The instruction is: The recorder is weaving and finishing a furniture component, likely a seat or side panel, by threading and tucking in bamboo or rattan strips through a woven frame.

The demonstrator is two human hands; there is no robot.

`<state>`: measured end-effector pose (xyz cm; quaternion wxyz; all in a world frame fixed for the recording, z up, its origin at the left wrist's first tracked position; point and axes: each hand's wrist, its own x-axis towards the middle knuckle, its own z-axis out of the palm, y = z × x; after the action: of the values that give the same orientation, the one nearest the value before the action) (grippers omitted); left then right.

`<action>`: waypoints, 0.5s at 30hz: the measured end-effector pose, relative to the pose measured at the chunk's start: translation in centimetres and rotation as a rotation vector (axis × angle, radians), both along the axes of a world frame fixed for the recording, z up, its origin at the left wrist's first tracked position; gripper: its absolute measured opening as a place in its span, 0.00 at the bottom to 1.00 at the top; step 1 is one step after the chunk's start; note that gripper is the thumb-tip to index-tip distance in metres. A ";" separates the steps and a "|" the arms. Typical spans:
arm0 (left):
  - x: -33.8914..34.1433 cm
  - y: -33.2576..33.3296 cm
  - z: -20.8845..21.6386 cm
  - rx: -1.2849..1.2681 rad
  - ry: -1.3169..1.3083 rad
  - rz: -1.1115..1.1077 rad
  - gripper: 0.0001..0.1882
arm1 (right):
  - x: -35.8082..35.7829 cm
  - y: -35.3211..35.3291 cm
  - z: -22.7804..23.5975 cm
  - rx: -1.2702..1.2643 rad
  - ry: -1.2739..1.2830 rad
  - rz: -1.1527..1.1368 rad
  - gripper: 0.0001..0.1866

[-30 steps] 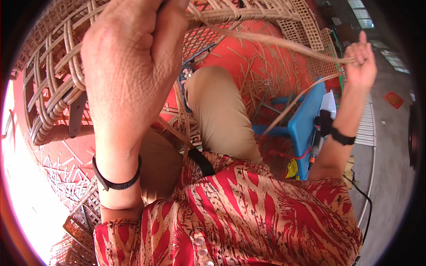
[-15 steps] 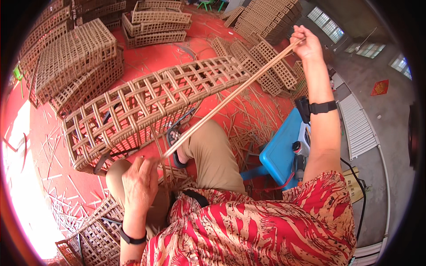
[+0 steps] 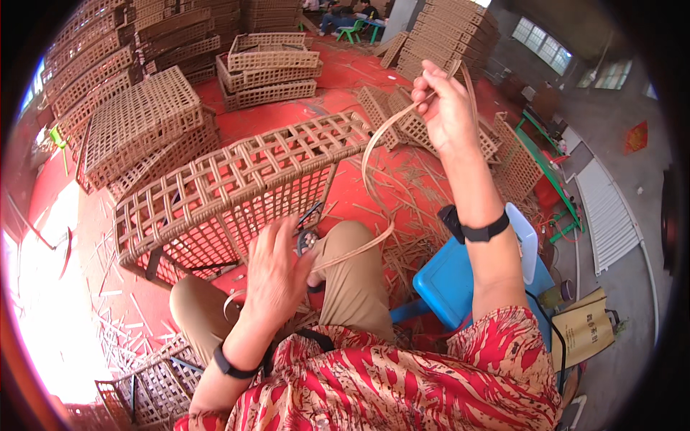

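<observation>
Raised at the upper right, my right hand (image 3: pixel 447 108) has its fingers curled around a long tan rattan strip (image 3: pixel 368 161). The strip bends in a slack curve down past my right knee toward my left hand. My left hand (image 3: pixel 277 269) is in front of my lap, its fingers stretched out and the thumb apart. The strip passes by its thumb; whether it touches the palm is hidden. Beyond my left hand stands a woven rattan basket frame (image 3: pixel 244 169) with open lattice sides, tipped on its side before my knees.
Stacked lattice baskets (image 3: pixel 144 118) stand at the left and back. Offcuts litter the red floor (image 3: pixel 338 90). To my right are a blue stool (image 3: pixel 442 284), a green metal frame (image 3: pixel 535 147) and a tan bag (image 3: pixel 586 334). Another basket (image 3: pixel 154 388) lies lower left. People (image 3: pixel 348 16) sit far back.
The strip, earlier stretched taut between both hands, now hangs in a loose curve. My right hand has moved left and slightly down. My left hand has moved right and its fingers have straightened.
</observation>
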<state>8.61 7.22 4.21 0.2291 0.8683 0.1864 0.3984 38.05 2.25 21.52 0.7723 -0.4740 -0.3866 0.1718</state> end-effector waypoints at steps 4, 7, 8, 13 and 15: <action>5.0 -0.4 4.5 0.102 -0.205 0.062 0.35 | -5.7 1.1 -5.4 -0.090 0.123 0.202 0.14; 6.6 0.4 3.4 -0.145 -0.076 -0.109 0.22 | -7.5 1.2 -7.1 -0.130 0.170 0.300 0.14; 6.6 0.6 2.3 -0.175 -0.011 -0.067 0.17 | -7.3 1.2 -7.3 -0.131 0.169 0.331 0.14; 4.8 3.2 -5.4 -0.161 0.179 0.086 0.07 | -4.0 1.5 -6.4 -0.124 0.090 0.277 0.15; 3.9 3.5 -7.7 -0.125 0.331 0.190 0.07 | -2.8 1.7 -5.9 -0.113 0.019 0.242 0.16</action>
<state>12.47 10.70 -3.48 0.2100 0.8847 0.3268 0.2576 35.22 3.97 15.57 0.7217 -0.4649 -0.4233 0.2897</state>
